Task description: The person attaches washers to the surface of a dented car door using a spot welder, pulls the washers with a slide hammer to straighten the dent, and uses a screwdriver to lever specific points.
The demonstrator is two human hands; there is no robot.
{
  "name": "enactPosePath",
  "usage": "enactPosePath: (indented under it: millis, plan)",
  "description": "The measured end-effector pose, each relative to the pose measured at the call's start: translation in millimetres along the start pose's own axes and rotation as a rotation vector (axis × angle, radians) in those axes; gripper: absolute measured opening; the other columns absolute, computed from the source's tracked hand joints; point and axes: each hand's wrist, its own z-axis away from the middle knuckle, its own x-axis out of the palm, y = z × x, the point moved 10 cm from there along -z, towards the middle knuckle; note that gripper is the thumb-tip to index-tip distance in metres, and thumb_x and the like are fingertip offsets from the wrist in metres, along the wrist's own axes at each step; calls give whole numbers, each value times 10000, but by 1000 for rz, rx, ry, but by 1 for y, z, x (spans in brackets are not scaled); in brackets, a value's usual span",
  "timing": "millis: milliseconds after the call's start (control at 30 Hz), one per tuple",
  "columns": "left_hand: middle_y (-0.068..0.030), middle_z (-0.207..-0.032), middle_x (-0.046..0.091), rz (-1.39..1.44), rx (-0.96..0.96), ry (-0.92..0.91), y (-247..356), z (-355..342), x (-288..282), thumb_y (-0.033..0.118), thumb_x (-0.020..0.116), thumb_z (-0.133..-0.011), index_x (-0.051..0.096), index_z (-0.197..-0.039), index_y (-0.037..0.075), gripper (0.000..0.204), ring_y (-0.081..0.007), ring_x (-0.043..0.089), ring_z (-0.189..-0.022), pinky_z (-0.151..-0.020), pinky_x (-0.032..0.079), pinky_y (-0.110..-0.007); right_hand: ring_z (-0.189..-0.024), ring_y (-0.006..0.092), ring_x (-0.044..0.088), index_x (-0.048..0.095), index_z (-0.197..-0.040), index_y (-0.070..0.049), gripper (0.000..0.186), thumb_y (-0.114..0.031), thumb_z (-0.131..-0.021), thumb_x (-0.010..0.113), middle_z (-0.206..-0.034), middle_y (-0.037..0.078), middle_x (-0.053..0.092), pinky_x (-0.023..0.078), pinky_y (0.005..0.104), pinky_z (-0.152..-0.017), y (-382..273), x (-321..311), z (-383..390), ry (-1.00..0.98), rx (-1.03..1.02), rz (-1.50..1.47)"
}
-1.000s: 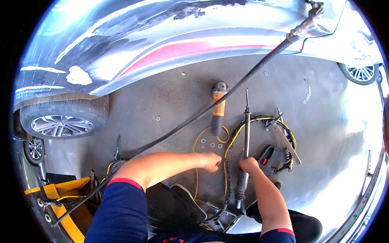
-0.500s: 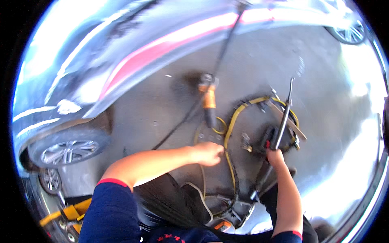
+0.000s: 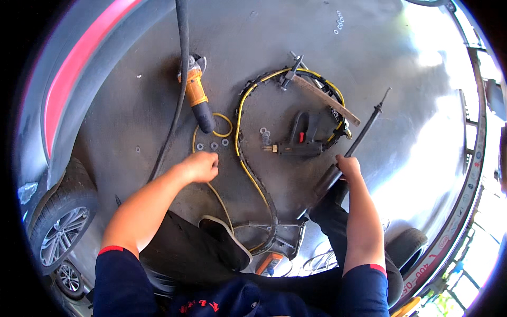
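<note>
My right hand (image 3: 347,165) grips a long metal slide-hammer tool (image 3: 363,128), slanted from lower centre to upper right. My left hand (image 3: 203,167) is closed above the floor, left of the yellow-striped hose (image 3: 250,173); whatever it may hold is hidden. Just beyond it lie several washers (image 3: 214,146) and a yellow-and-black angle grinder (image 3: 196,95). Right of these, inside the hose's loop, is a black gun-like tool (image 3: 297,139) with a red trigger and brass tip. A flat bar (image 3: 327,101) with a metal clamp (image 3: 292,73) lies across the loop.
A car's side (image 3: 67,63) and wheel (image 3: 60,234) are at left. A black hose (image 3: 182,31) hangs in front of the grinder. My legs are bent below, by a metal frame (image 3: 293,239) and orange device (image 3: 269,262). A long printed rail (image 3: 470,190) curves along the right.
The view has tipped and turned, so the car shifted leftward. My right hand moved rightward with the slide-hammer tool, which now slants. My left hand stays closed.
</note>
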Motion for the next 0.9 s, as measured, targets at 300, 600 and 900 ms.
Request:
enactPosePath:
  millis: [300, 600, 900]
  plan:
    - [-197, -1004, 703, -24, -147, 70, -16, -2, -46, 237, 587, -875, 657, -993, 31, 247, -379, 666, -986, -865, 525, -476, -739, 292, 737, 706, -975, 24, 445, -405, -912, 607, -871, 159, 738, 590, 405, -744, -58, 3, 13, -7, -137, 548]
    - [-209, -989, 706, 69, -26, 63, 13, -3, -55, 212, 569, -853, 674, -981, 20, 254, -376, 674, -978, -865, 523, -478, -1197, 366, 553, 563, -1161, -69, 337, -74, -829, 615, -1203, 160, 586, 499, 464, -983, -191, 32, 77, 173, -819, 603]
    - [-194, -1005, 695, -4, -25, 58, 11, 9, -47, 195, 601, -840, 650, -1011, 27, 245, -373, 670, -956, -815, 522, -499, -1279, 346, 499, 523, -1307, -98, 436, -94, -874, 567, -1347, 154, 542, 419, 450, -1059, -241, -47, 72, 590, -684, 620]
